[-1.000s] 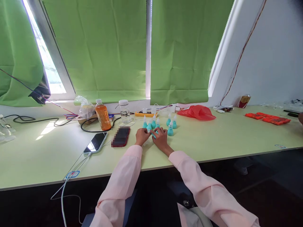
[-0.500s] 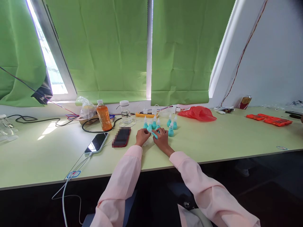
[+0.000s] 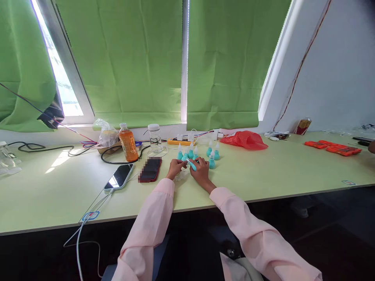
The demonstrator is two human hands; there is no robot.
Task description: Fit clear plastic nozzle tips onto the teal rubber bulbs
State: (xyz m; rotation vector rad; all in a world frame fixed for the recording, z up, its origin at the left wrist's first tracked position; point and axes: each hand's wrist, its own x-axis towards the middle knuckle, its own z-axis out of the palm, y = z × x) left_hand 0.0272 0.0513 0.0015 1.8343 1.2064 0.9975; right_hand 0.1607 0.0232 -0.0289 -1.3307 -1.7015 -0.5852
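My left hand (image 3: 175, 168) and my right hand (image 3: 200, 170) meet on the pale green table (image 3: 263, 171), both in pink sleeves. Between them they pinch a small teal bottle (image 3: 191, 164), lying tilted with its pale tip toward the left hand. My right fingers wrap the teal body; my left fingertips close on the tip end. Just behind the hands stand several upright teal bottles with white tips (image 3: 211, 155). A small clear piece (image 3: 179, 177) lies on the table below my left hand.
Left of the hands lie a dark phone (image 3: 150, 169) and a phone on a white cable (image 3: 119, 176). Behind stand an orange drink bottle (image 3: 128, 143), a clear jar (image 3: 154, 138) and a yellow power strip (image 3: 180, 141). A red bag (image 3: 244, 139) and orange tools (image 3: 334, 147) lie to the right.
My hands have lifted slightly and drawn the teal bottle a little apart, with its tip now more visible between them. Everything else on the table stays where it was.
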